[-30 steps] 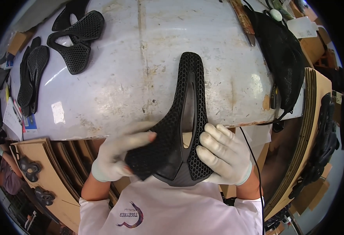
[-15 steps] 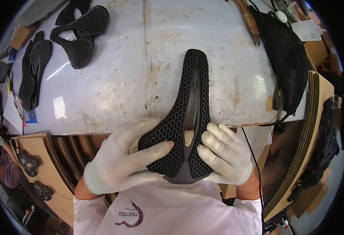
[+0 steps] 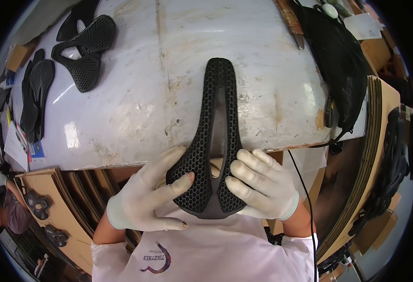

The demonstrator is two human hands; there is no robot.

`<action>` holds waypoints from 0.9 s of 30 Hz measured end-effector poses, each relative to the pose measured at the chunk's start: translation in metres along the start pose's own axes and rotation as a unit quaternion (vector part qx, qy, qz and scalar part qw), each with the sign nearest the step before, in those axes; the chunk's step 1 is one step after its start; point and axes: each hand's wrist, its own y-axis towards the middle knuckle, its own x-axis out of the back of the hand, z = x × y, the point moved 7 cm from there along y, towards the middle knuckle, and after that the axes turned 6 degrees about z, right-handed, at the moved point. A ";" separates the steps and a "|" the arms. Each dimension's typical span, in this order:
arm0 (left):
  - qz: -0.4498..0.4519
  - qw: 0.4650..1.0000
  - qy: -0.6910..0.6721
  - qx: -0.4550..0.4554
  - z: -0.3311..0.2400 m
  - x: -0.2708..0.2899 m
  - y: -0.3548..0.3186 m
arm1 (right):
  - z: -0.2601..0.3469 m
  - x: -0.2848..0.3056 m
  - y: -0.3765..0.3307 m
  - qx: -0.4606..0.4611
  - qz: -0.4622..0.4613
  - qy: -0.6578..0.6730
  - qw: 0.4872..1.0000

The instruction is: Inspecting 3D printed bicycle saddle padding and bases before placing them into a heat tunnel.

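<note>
A black bicycle saddle (image 3: 200,157) with a honeycomb surface and a long central slot is held between my hands, its narrow nose pointing away over the workbench. My left hand (image 3: 143,197), in a white glove with bare fingertips showing, grips the left wing, one finger lying on top. On the opposite wing, my right hand (image 3: 265,185) lays its gloved fingers over the edge; its thumb is mostly hidden underneath. The saddle's wide rear end is nearest my shirt.
More black saddle pads (image 3: 91,40) lie at the bench's far left, with others (image 3: 41,82) beside them. A black mesh bag (image 3: 340,70) and a rusty blade (image 3: 293,23) occupy the right. Cardboard sheets (image 3: 51,192) stand below the bench (image 3: 122,136). Another person (image 3: 16,207) is at far left.
The saddle has turned slightly and now faces more squarely, its nose shifted left. Both hands moved a little with it, and my left hand's lower finger has come away from the saddle's rear edge.
</note>
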 end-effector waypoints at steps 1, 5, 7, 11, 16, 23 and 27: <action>-0.012 1.000 -0.020 0.005 0.003 -0.003 -0.004 | 0.001 0.000 0.001 0.011 -0.013 -0.004 1.000; -0.026 0.999 0.038 0.024 0.007 -0.010 -0.010 | 0.001 -0.001 -0.001 0.021 0.008 0.012 1.000; -0.026 0.986 0.159 0.039 -0.007 -0.012 -0.006 | 0.001 -0.001 -0.003 0.022 0.006 0.007 1.000; -0.012 0.959 0.284 0.015 -0.013 -0.017 -0.004 | 0.001 -0.003 -0.007 0.017 0.009 0.022 1.000; 0.008 0.950 0.311 -0.033 -0.023 -0.022 0.004 | -0.004 -0.004 -0.006 0.022 0.007 0.028 0.999; 0.033 0.937 0.348 -0.008 -0.027 -0.026 0.006 | -0.005 -0.005 -0.009 0.031 0.000 0.026 0.999; 0.008 0.995 0.099 -0.018 -0.003 -0.012 -0.001 | -0.006 -0.001 -0.005 0.035 -0.009 0.032 0.999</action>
